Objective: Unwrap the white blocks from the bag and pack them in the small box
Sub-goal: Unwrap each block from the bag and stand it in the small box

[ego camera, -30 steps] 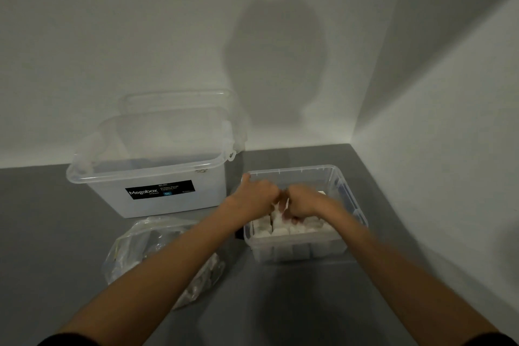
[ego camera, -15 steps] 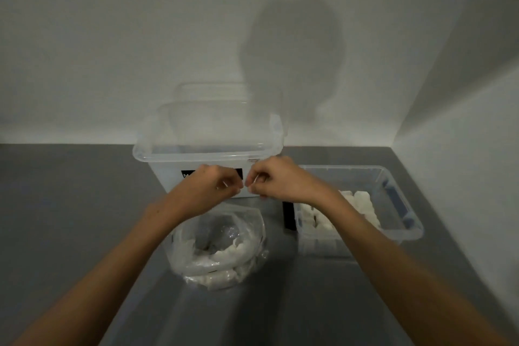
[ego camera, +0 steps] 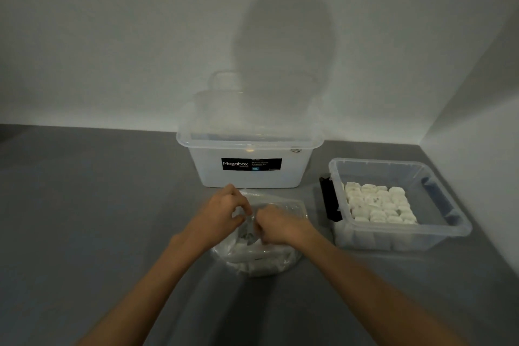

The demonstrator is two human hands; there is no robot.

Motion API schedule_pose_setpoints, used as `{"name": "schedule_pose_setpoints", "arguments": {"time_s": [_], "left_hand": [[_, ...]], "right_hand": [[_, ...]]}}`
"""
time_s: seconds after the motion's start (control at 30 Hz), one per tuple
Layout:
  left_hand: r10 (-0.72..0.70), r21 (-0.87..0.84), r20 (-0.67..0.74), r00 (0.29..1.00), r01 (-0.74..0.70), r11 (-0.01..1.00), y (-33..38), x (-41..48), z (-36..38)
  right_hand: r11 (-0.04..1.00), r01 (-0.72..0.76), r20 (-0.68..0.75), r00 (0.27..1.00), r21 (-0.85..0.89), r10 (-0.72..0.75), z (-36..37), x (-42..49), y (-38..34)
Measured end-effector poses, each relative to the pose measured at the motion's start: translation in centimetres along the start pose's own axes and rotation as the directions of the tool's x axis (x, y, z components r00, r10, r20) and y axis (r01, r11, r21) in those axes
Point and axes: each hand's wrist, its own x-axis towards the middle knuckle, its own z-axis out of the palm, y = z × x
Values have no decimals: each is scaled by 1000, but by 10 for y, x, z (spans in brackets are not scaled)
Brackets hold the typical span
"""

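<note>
Plastic bag [ego camera: 261, 261] lies long axis front-to-back; left hand [ego camera: 224, 213] and right hand [ego camera: 276, 226] pinch its top.

We see the bag [ego camera: 264, 260], clear and crumpled, lying on the table [ego camera: 98, 219] with its mouth turned upward. Wrapped blocks [ego camera: 254, 265], whitish, are heaped along its near side. Over the mouth our left hand [ego camera: 224, 213] and right hand [ego camera: 276, 226] pinch a bit of clear film [ego camera: 249, 218]; whether it is the bag's edge or a loose wrapper, we cannot tell. To the right, apart from the bag, the small box [ego camera: 460, 229] stands upright, clear and lidless. Bare blocks [ego camera: 379, 205] fill its left and middle floor in tight rows.
</note>
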Motion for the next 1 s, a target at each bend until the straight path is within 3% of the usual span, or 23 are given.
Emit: {"name": "schedule_pose_setpoints", "arguments": {"time_s": [0.17, 0.33, 0.5, 0.67, 0.77, 0.9, 1.0], "left_hand": [[44, 47, -39, 998, -42, 998, -1, -2, 9], [109, 113, -92, 990, -98, 989, 3, -5, 23], [35, -100, -76, 997, -43, 994, 3, -3, 30], [-53, -289, -141, 989, 10, 957, 1, -11, 25], [-118, -433, -178, 977, 30, 901, 2, -14, 20], [-205, -601, -144, 968, 79, 796, 7, -13, 11], [-234, -714, -76, 969, 111, 692, 11, -10, 6]], "right_hand": [[994, -101, 43, 994, -37, 102, 13, 8, -1], [974, -182, -80, 978, 134, 194, 24, 10, -2], [980, -121, -272, 949, 156, 161, 10, -7, -8], [930, -65, -481, 842, 361, 246, -2, -29, -8], [793, 24, -497, 791, 608, 357, -10, -44, -6], [521, 111, -364, 833, 846, 415, -18, -54, 0], [405, 151, -319, 864, 902, 389, -23, -56, 4]]}}
